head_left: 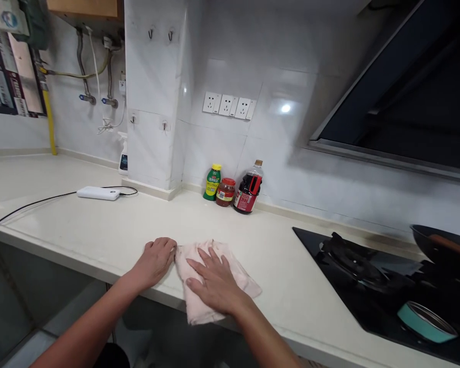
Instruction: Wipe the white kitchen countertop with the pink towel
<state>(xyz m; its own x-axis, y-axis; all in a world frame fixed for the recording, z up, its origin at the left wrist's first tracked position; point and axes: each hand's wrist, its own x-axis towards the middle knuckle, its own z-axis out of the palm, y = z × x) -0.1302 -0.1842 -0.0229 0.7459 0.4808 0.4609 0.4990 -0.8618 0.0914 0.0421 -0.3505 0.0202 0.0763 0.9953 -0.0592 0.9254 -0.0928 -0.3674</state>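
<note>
- Left hand [156,261]: palm down, fingers curled at the tips, knuckles raised; forearm runs in from the lower left, bare.
- Right hand [211,281]: palm down, flat, fingers spread and extended forward-left; wrist straight, forearm enters from the lower right, bare.
- The 2 hands lie side by side, nearly touching.

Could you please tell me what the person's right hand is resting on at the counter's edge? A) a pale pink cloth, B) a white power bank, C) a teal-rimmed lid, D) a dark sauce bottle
A: the right hand lies flat, fingers spread, on the pale pink cloth at the front of the counter, while the left hand grips the cloth's left edge.
</note>
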